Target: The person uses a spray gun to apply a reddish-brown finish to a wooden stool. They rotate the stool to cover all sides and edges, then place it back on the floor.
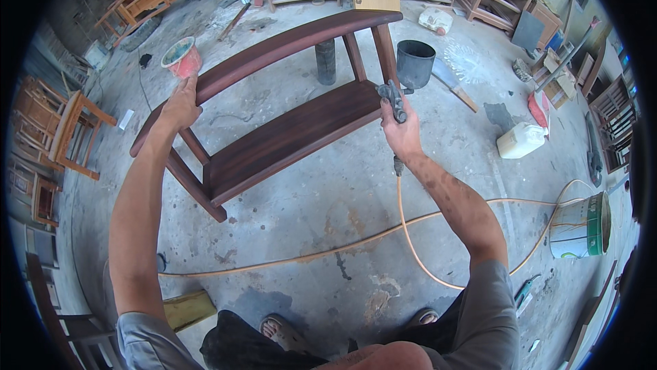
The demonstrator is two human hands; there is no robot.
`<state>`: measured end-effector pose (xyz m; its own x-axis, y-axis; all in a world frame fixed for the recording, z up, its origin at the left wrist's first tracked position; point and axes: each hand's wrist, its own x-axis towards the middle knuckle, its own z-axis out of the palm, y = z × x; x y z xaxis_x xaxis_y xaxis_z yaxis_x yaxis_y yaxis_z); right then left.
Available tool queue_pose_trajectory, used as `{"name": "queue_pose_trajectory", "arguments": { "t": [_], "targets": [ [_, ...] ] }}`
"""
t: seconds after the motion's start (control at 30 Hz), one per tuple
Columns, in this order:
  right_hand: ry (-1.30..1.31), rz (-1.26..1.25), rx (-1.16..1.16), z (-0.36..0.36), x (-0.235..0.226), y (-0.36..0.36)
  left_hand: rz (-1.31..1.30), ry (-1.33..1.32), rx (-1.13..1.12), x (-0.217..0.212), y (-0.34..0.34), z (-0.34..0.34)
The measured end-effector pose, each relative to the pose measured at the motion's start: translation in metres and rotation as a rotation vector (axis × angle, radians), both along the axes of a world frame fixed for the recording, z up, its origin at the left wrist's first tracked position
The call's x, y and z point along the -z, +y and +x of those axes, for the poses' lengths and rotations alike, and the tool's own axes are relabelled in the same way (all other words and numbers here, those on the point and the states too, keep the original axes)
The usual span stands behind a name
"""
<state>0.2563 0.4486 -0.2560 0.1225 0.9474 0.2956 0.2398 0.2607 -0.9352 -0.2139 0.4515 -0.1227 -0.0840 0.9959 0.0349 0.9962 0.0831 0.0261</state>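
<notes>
A dark reddish-brown wooden furniture frame (291, 38) stretches across the middle, with a long curved top rail, slanting end posts and a wide lower board. My left hand (181, 105) is closed at the left end of the top rail, thumb on its near side; some fingertips are hidden. Near the frame's right end, my right hand (401, 125) grips a spray gun (391, 99). A dark cup (415, 65) sits at the gun's far side and seems attached to it. From the handle's lower end hangs an orange air hose (400, 195).
Behind the rail lies a red bowl (183, 60); a dark cylinder (326, 62) stands beyond the lower board. To the right are a white jug (521, 140) and a bucket (580, 226). The hose loops over the concrete floor near my feet. Wooden chairs (68, 127) line the left.
</notes>
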Motion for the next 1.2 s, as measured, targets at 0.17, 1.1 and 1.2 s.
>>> {"name": "queue_pose_trajectory", "arguments": {
  "t": [0.17, 1.1, 1.2],
  "targets": [
    [0.016, 0.012, 0.023, -0.001, -0.01, -0.004, 0.007, 0.0, 0.005, 0.002, 0.003, -0.001],
    [0.017, -0.378, 0.022, 0.124, -0.033, -0.15, 0.024, 0.003, 0.068, 0.009, 0.021, -0.025],
    [0.005, -0.318, 0.004, 0.125, -0.025, -0.151, 0.032, 0.008, 0.07, 0.011, 0.021, -0.026]
  ]
}}
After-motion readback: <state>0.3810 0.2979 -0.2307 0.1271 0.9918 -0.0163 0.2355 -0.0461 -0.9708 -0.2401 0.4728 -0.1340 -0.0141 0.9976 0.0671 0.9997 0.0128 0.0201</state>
